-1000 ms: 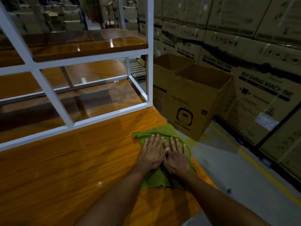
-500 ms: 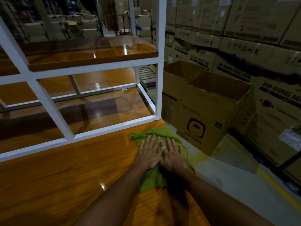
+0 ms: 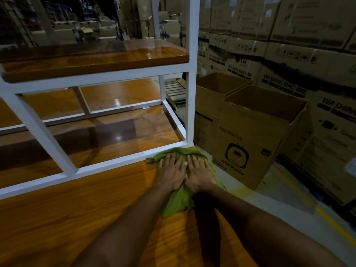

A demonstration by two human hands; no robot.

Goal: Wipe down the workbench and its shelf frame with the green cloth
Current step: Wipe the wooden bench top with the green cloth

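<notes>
The crumpled green cloth (image 3: 177, 197) is pressed flat under both open-fingered hands, left hand (image 3: 170, 173) and right hand (image 3: 199, 175), for even pressure against the white metal frame (image 3: 115, 160).

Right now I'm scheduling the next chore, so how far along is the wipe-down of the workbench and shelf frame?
Done: unclear; the workbench top gleams but shows no wipe marks. In hand: left hand and right hand press flat on the green cloth at the far right corner, against the frame's base rail. Left: likely the white posts and upper shelf, which the cloth isn't touching.
</notes>
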